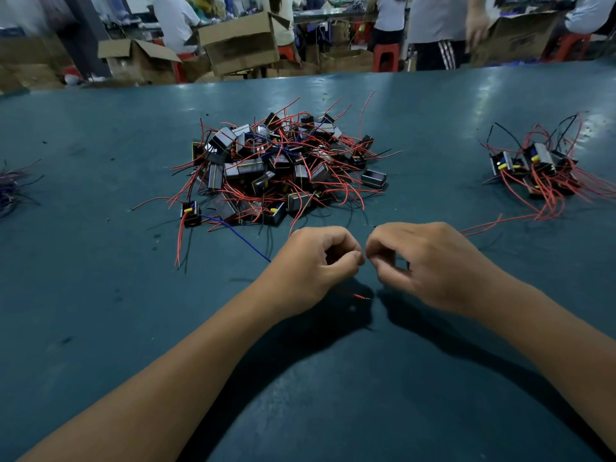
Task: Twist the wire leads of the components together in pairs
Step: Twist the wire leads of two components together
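Note:
My left hand [316, 261] and my right hand [423, 261] meet fingertip to fingertip just above the green table [100, 295], each pinching a thin wire end. The wire itself is barely visible between them. A blue wire [240, 236] runs from under my left hand toward a small black component [190, 213] with red leads. A short red wire tip [361, 297] shows below my hands. A big pile of black components with red leads [283, 165] lies beyond my hands.
A smaller cluster of components with red and black leads [536, 168] sits at the right. A bundle of dark wires [13, 188] lies at the left edge. Cardboard boxes [240, 41], red stools and several people stand beyond the table's far edge.

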Action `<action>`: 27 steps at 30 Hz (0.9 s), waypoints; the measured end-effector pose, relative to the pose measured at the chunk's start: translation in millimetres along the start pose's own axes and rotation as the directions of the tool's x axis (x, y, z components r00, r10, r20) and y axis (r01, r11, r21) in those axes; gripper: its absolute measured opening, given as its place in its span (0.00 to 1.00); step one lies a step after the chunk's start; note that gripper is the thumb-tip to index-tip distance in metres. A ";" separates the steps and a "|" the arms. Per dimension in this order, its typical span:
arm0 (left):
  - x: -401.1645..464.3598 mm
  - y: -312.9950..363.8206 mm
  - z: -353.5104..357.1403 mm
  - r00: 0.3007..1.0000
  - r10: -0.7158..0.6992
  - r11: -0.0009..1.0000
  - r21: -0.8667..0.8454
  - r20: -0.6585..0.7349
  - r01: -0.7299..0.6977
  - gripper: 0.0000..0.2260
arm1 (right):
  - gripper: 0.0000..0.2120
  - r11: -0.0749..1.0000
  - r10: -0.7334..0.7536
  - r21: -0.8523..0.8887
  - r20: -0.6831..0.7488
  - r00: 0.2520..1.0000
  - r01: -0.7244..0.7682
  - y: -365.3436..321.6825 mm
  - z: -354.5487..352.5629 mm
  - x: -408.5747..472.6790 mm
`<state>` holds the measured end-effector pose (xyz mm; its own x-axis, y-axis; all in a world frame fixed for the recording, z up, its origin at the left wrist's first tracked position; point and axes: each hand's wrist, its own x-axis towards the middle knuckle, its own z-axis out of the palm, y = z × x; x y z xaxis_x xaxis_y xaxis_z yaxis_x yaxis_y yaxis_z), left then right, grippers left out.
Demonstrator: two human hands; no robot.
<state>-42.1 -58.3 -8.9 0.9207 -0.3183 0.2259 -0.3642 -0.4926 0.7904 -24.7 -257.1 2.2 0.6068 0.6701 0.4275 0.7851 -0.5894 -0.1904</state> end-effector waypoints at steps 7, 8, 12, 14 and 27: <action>-3.5 -0.2 3.3 0.992 0.117 0.973 0.204 -0.047 -0.105 0.06 | 0.11 0.058 0.511 0.732 0.562 0.650 -0.679 -8.8 9.0 5.4; -3.7 0.2 3.8 0.991 0.127 0.967 0.229 -0.050 -0.113 0.06 | 0.11 -0.101 0.477 0.703 0.655 0.586 -0.704 -8.5 7.5 5.1; -2.3 -1.4 5.1 0.996 0.072 0.987 0.147 -0.048 -0.064 0.05 | 0.10 0.324 0.544 0.695 0.419 0.727 -0.642 -3.8 8.0 1.2; -1.1 -1.7 3.7 0.998 0.030 0.999 0.035 -0.050 -0.028 0.05 | 0.05 0.829 0.414 0.398 0.036 0.909 -0.393 1.5 7.5 -2.3; 2.0 -5.0 -0.9 1.000 0.003 0.995 -0.099 0.010 -0.002 0.06 | 0.09 0.959 -0.212 -0.214 -0.103 0.972 0.187 -0.3 -4.0 -0.5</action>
<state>-38.3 -55.8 -11.9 0.9181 -0.3280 0.2224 -0.3503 -0.4090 0.8426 -25.7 -259.1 5.6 0.4104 0.7297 0.5469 0.8393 -0.5368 0.0864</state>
